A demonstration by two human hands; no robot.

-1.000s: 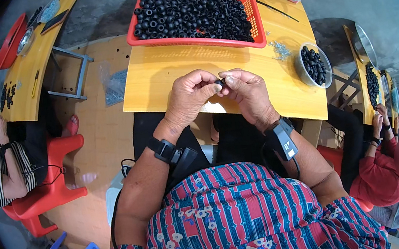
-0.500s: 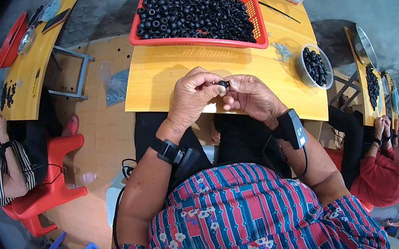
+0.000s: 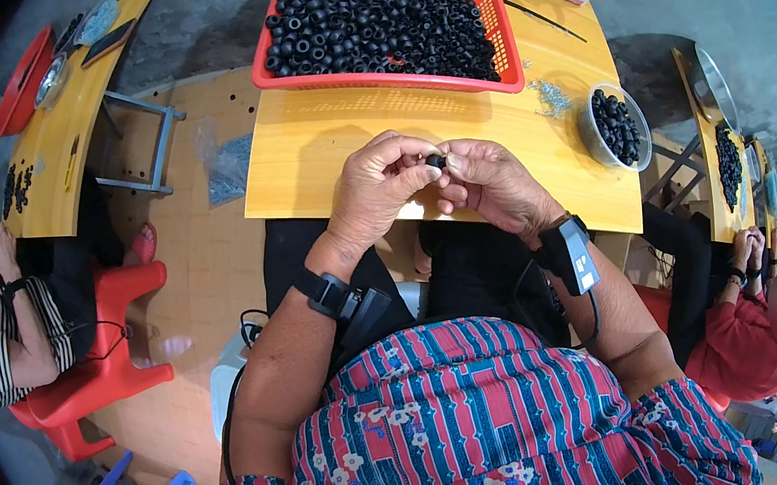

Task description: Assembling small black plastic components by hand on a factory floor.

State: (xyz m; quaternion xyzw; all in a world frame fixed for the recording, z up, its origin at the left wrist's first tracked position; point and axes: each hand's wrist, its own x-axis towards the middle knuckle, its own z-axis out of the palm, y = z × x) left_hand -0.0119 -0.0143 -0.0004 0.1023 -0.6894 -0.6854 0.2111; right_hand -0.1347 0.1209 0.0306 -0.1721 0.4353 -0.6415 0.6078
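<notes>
Black part (image 3: pixel 436 162) sat between two bare hands, just over the near edge of a yellow table (image 3: pixel 299 161). Its pose called, as far as could be judged, for a firm left pinch and a lighter touch from the right, with the piece kept square between them so that it did not roll or slip, and both hands kept over the table in case it dropped. The left hand (image 3: pixel 373 184) had a narrow grip, thumb and forefinger pinched on the piece. At its other side, the right hand (image 3: pixel 501 180) brought thumb and forefinger close together, touching it; whether they also clasped it could not be told, as the fingers hid much of it. Beyond lay a red basket (image 3: pixel 387 83) heaped with similar parts (image 3: pixel 361 35); to the right stood a clear tub (image 3: pixel 597 144) of more, near scattered silvery bits (image 3: pixel 550 98).
</notes>
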